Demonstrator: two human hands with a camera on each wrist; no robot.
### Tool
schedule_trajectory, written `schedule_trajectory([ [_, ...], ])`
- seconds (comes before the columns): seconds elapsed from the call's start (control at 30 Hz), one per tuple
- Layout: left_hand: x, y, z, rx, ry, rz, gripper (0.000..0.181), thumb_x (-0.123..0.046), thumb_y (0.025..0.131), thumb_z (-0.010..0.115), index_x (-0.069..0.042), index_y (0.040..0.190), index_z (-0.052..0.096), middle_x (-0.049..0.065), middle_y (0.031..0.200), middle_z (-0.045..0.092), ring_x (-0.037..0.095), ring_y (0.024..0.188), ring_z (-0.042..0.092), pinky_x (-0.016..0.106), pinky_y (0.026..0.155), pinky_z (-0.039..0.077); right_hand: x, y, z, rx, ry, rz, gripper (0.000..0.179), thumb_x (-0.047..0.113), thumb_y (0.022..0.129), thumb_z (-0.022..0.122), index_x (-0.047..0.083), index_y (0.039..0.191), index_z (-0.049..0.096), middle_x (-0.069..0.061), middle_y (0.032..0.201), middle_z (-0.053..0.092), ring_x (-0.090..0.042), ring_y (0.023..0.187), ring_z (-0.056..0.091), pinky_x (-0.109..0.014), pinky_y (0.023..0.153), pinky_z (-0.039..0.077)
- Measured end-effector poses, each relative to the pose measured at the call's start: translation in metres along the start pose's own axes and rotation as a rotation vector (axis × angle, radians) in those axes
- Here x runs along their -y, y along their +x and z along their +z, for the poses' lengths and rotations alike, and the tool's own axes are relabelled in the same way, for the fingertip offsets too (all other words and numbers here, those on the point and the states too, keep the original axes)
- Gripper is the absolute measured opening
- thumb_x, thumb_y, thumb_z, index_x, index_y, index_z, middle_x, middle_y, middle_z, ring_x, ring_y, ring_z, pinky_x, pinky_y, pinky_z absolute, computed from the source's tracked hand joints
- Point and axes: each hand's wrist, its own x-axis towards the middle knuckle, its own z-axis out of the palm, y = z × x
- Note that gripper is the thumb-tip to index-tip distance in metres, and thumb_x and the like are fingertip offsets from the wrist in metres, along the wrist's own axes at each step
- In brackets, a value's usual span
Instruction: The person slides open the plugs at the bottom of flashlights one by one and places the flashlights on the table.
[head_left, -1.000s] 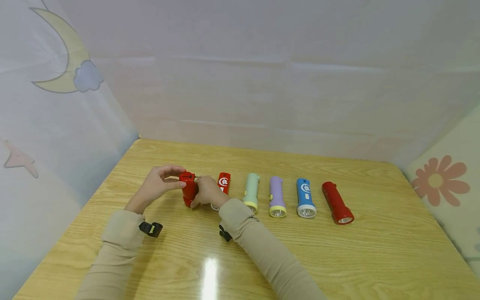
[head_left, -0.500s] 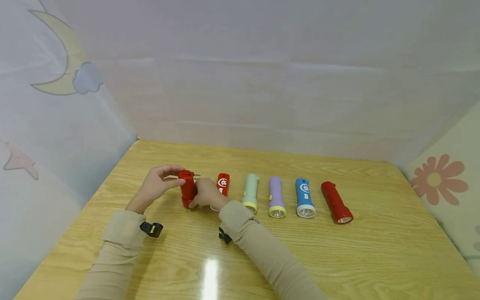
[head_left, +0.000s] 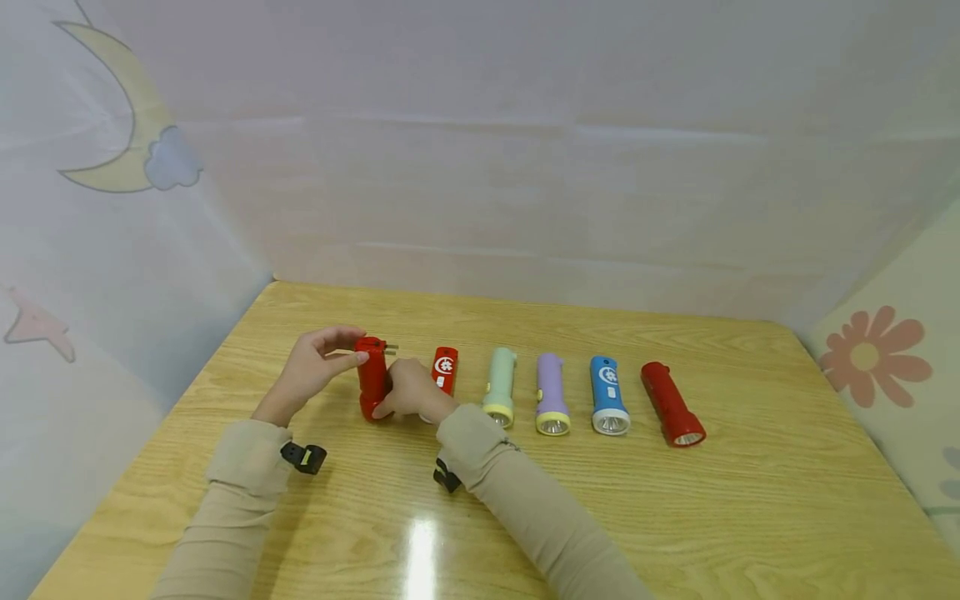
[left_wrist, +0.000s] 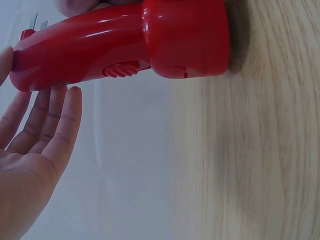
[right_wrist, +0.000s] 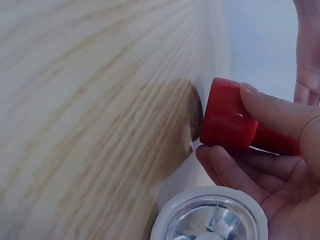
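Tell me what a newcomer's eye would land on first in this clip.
First, the red flashlight stood on its head end near the table's left side, metal prongs sticking out at its top. The right hand grips its lower body while the left hand touches the top. Next, the row of five flashlights lying to its right: red with a white logo, pale green, purple, blue and plain red.

Both arms wore long beige ribbed sleeves (head_left: 240, 467); a small black camera clip with a yellow mark (head_left: 303, 457) sat at each wrist
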Motion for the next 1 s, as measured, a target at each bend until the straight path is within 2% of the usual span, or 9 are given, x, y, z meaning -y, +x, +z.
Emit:
schedule_trajectory([
  [0.33, 0.001, 0.004, 0.002, -0.026, 0.03, 0.011, 0.036, -0.019, 0.085, 0.065, 0.004, 0.113, 0.058, 0.014, 0.106, 0.06, 0.008, 0.093, 0.055, 0.021, 0.079, 0.047, 0.0, -0.001, 0.001, 0.016, 0.08, 0.03, 0.025, 0.012, 0.067, 0.081, 0.002, 0.086, 0.068, -0.001, 0.072, 0.066, -0.009, 0.06, 0.056, -0.02, 0.057, 0.045],
  [0.6, 0.003, 0.009, 0.004, -0.045, 0.053, 0.023, 0.032, -0.023, 0.084, 0.066, 0.001, 0.106, 0.062, 0.006, 0.098, 0.063, 0.012, 0.091, 0.056, 0.026, 0.078, 0.047, 0.002, -0.005, 0.0, 0.003, 0.096, 0.047, 0.025, 0.011, 0.068, 0.08, 0.001, 0.087, 0.067, -0.001, 0.071, 0.065, -0.01, 0.06, 0.056, -0.02, 0.056, 0.045],
  [0.8, 0.005, 0.012, 0.005, -0.058, 0.062, 0.016, 0.033, -0.023, 0.085, 0.066, 0.001, 0.106, 0.061, 0.009, 0.1, 0.062, 0.012, 0.091, 0.055, 0.031, 0.08, 0.047, 0.005, -0.008, -0.001, -0.026, 0.07, 0.061, 0.026, 0.017, 0.071, 0.078, 0.002, 0.087, 0.064, -0.002, 0.071, 0.064, -0.01, 0.059, 0.055, -0.019, 0.054, 0.044],
  [1.0, 0.006, 0.015, 0.007, -0.064, 0.073, 0.009, 0.032, -0.023, 0.086, 0.065, 0.001, 0.107, 0.06, 0.011, 0.102, 0.061, 0.015, 0.091, 0.055, 0.036, 0.083, 0.045, 0.007, -0.01, -0.002, -0.066, -0.027, 0.047, 0.026, 0.022, 0.073, 0.077, 0.002, 0.085, 0.064, -0.001, 0.068, 0.062, -0.01, 0.058, 0.053, -0.018, 0.053, 0.042],
])
